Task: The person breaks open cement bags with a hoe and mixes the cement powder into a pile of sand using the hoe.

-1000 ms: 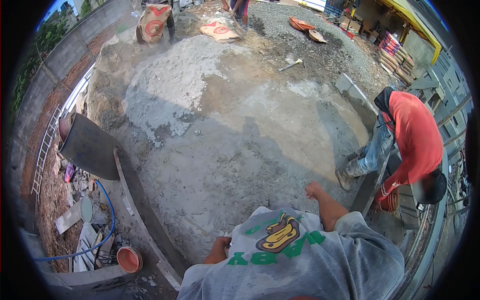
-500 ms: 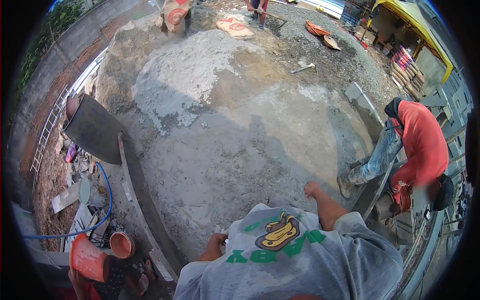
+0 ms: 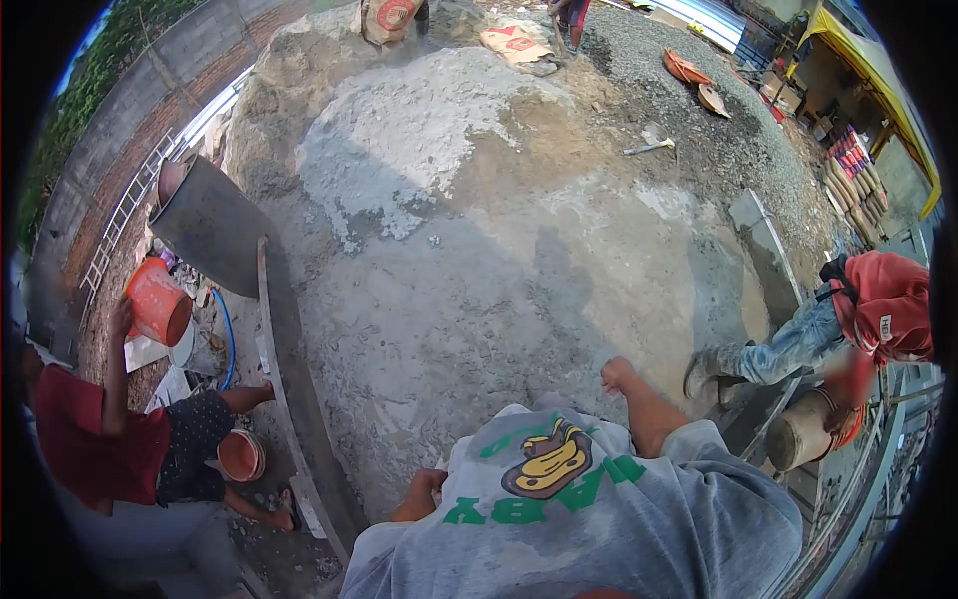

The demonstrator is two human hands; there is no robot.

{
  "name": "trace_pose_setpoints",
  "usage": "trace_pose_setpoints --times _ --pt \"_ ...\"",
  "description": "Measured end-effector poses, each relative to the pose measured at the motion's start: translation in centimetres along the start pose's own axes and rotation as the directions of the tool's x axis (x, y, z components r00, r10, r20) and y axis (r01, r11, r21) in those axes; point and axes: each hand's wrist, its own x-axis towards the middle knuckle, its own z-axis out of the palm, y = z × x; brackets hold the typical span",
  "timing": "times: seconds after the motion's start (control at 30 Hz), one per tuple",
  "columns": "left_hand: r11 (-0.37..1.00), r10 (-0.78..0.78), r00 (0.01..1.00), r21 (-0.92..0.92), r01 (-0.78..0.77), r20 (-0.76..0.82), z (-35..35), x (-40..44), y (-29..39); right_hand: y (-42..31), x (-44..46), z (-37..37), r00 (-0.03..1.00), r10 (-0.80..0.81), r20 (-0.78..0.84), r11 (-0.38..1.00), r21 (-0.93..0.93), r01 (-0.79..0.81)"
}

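Note:
My left hand [image 3: 427, 483] is beside the left edge of my grey shirt [image 3: 544, 489], fingers curled; whether it holds anything is hidden. Farther right, my right hand [image 3: 617, 374] hangs over the wet grey mortar [image 3: 439, 319] with its fingers bent, and I cannot make out anything in it. Neither hand visibly touches the mortar. Dry pale powder [image 3: 409, 130] lies heaped beyond the wet part.
At left, a person in dark red [image 3: 100, 434] holds an orange bucket [image 3: 158, 301] beside a curved board [image 3: 284, 399] and dark drum [image 3: 215, 230]. At right, a person in red [image 3: 883, 304] handles a bucket [image 3: 798, 434]. A tool [image 3: 650, 147] lies beyond.
The view has turned left. The person at left has come into view with a raised orange bucket. The person at right has straightened somewhat, with a bucket now visible. My hands have barely moved.

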Motion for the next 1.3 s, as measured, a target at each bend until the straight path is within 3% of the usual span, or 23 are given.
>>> trace_pose_setpoints --times 0.23,0.37,0.47,0.53,0.6,0.7,0.8,0.87,0.93,1.0,1.03,1.07,1.1,1.13,1.23,1.3 --pt "0.995 -0.097 0.991 0.016 0.099 -0.087 1.0 -4.4 8.1 2.7 6.5 -5.4 0.995 -0.101 0.027 0.995 -0.004 0.101" --pt "0.99 -0.126 0.985 0.052 0.133 -0.117 1.3 -7.8 14.3 2.4 7.4 -10.4 0.999 0.04 -0.006 0.989 0.139 -0.039" --pt "0.99 -0.134 0.976 0.024 0.14 -0.169 1.7 -9.5 19.0 5.3 9.4 -13.0 0.997 0.001 -0.079 0.991 0.13 0.009" --pt "0.99 -0.131 0.972 -0.077 0.118 -0.197 2.3 -8.1 20.9 6.2 9.5 -14.0 0.989 0.094 -0.111 0.967 0.246 -0.064" --pt "0.985 -0.131 0.962 -0.141 0.099 -0.239 2.4 -4.8 20.7 1.4 5.6 -17.2 0.924 0.381 -0.044 0.798 0.52 -0.304" --pt "0.991 -0.086 0.949 -0.127 0.049 -0.304 1.2 0.2 20.7 10.6 10.9 -14.3 0.997 0.075 -0.029 0.989 0.134 -0.07" --pt "0.999 -0.029 0.962 -0.047 0.017 -0.272 0.3 -1.4 25.5 9.8 10.3 -15.6 0.986 -0.041 0.163 0.934 -0.344 0.096" --pt "0.999 0.004 0.971 -0.049 -0.016 -0.24 -0.2 -1.6 28.3 13.3 12.3 -13.3 0.994 -0.046 0.096 0.982 -0.178 0.062" --pt "0.997 0.016 0.966 0.074 0.003 -0.258 -0.6 0.4 29.9 11.9 12.3 -14.2 0.998 0.027 0.062 0.988 -0.153 -0.017" --pt "0.981 -0.014 0.962 0.181 0.065 -0.273 -1.2 1.8 33.2 3.6 10.0 -19.3 0.985 0.167 0.044 0.95 -0.274 -0.149" --pt "0.991 -0.106 0.963 0.057 0.124 -0.248 -1.4 1.0 35.1 3.8 10.8 -20.3 0.957 0.289 0.031 0.957 -0.026 -0.288" --pt "0.98 -0.198 0.957 -0.067 0.188 -0.211 -1.7 0.1 36.8 4.2 11.8 -20.7 0.916 0.399 0.046 0.889 0.224 -0.398" --pt "0.976 -0.213 0.963 -0.076 0.203 -0.163 -2.4 -0.4 37.9 4.0 13.0 -21.6 0.869 0.487 0.084 0.751 0.467 -0.466" --pt "0.973 -0.223 0.967 -0.081 0.215 -0.124 -3.3 -0.7 38.4 3.7 14.0 -23.4 0.911 0.387 0.143 0.866 0.283 -0.412" --pt "0.966 -0.25 0.968 -0.075 0.249 -0.014 -7.5 -1.4 40.7 1.2 18.5 -27.7 0.846 0.517 0.131 0.743 0.42 -0.52" --pt "0.962 -0.26 0.965 -0.074 0.262 0.045 -10.3 -1.3 43.1 -0.5 22.0 -31.2 0.957 0.29 0.033 0.957 0.002 -0.29"
